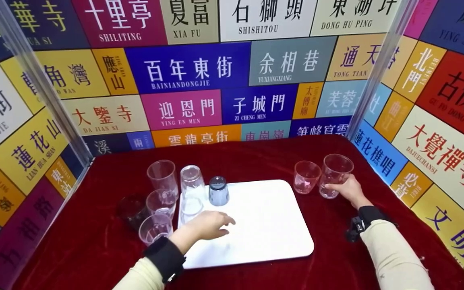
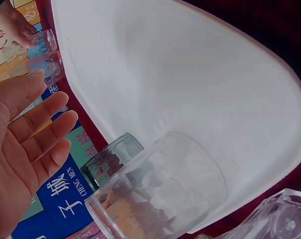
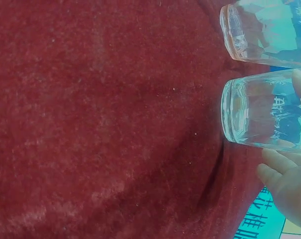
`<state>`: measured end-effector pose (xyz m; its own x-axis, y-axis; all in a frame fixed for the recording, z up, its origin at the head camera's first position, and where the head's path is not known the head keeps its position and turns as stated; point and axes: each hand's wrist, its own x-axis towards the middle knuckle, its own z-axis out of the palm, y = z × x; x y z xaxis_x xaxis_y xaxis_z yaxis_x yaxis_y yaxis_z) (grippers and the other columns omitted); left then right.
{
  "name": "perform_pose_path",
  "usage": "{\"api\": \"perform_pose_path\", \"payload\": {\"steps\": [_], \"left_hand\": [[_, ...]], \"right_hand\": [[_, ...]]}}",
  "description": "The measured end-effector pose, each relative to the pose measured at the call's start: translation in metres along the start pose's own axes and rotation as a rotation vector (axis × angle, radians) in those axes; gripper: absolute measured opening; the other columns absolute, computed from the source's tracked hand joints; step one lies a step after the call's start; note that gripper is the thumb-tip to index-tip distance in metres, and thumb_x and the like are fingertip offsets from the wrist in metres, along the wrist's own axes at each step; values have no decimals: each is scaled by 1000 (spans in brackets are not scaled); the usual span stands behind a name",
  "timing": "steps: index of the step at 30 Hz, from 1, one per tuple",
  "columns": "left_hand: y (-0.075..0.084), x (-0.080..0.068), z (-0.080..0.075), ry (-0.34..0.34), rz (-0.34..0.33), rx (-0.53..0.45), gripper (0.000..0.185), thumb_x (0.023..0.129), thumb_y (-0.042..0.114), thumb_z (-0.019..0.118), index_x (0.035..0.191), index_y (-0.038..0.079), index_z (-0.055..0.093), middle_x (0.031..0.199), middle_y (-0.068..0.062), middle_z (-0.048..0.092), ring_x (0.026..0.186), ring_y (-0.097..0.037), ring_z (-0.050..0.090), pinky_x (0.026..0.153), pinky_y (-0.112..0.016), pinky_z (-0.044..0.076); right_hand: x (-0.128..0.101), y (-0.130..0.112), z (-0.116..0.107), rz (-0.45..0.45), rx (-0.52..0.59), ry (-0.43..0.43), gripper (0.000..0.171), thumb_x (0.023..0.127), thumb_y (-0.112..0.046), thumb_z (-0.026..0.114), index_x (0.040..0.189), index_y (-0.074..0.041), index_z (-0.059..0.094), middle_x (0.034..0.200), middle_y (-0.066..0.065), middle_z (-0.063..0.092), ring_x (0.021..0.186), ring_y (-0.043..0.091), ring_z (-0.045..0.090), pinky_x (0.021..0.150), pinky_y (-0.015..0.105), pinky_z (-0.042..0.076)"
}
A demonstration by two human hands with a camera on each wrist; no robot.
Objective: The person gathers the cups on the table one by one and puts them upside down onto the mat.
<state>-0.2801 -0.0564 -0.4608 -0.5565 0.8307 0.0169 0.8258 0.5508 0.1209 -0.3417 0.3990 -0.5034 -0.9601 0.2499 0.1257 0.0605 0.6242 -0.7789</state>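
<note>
My right hand (image 1: 351, 190) grips a tall clear glass (image 1: 337, 164) near the right side of the cloth, thumb on one side and fingers on the other. That glass (image 3: 254, 110) stands upright with its thick base toward the cloth in the right wrist view. Just left of it is a pinkish glass (image 1: 307, 177). Over the white tray (image 1: 268, 225) hovers my left hand (image 1: 208, 225), its fingers loosely bent with nothing in them. Upside down on the tray are a blue-grey glass (image 1: 219, 194) and clear glasses (image 1: 192, 180) along its left edge, one partly hidden by the left hand.
Left of the tray stand several more upright glasses, including a tall clear one (image 1: 162, 179), a short clear one (image 1: 155, 230) and a dark one (image 1: 132, 212). Dark red cloth (image 1: 240, 161) covers the table. Printed panels (image 1: 191, 66) enclose the back and sides.
</note>
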Motion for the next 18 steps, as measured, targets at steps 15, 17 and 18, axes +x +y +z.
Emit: {"api": "perform_pose_path", "payload": {"steps": [15, 17, 18], "left_hand": [[2, 2, 3, -6, 2, -20, 27, 83, 17, 64, 109, 11, 64, 95, -3, 67, 86, -15, 64, 74, -28, 50], [2, 3, 2, -4, 0, -22, 27, 83, 18, 64, 110, 11, 64, 95, -3, 67, 86, -15, 64, 74, -28, 50], [3, 4, 2, 1, -2, -25, 27, 83, 18, 64, 109, 11, 64, 95, -3, 67, 85, -15, 64, 73, -28, 50]], "right_hand": [[-7, -61, -44, -73, -30, -328, 71, 75, -29, 74, 126, 9, 42, 120, 29, 52, 112, 38, 47, 98, 51, 35], [-10, -68, -45, -39, 22, -361, 70, 76, -29, 72, 127, 8, 42, 121, 26, 52, 112, 34, 48, 98, 50, 36], [-12, -71, -44, -22, 61, -377, 69, 77, -28, 71, 128, 8, 42, 121, 23, 54, 111, 30, 49, 98, 50, 36]]}}
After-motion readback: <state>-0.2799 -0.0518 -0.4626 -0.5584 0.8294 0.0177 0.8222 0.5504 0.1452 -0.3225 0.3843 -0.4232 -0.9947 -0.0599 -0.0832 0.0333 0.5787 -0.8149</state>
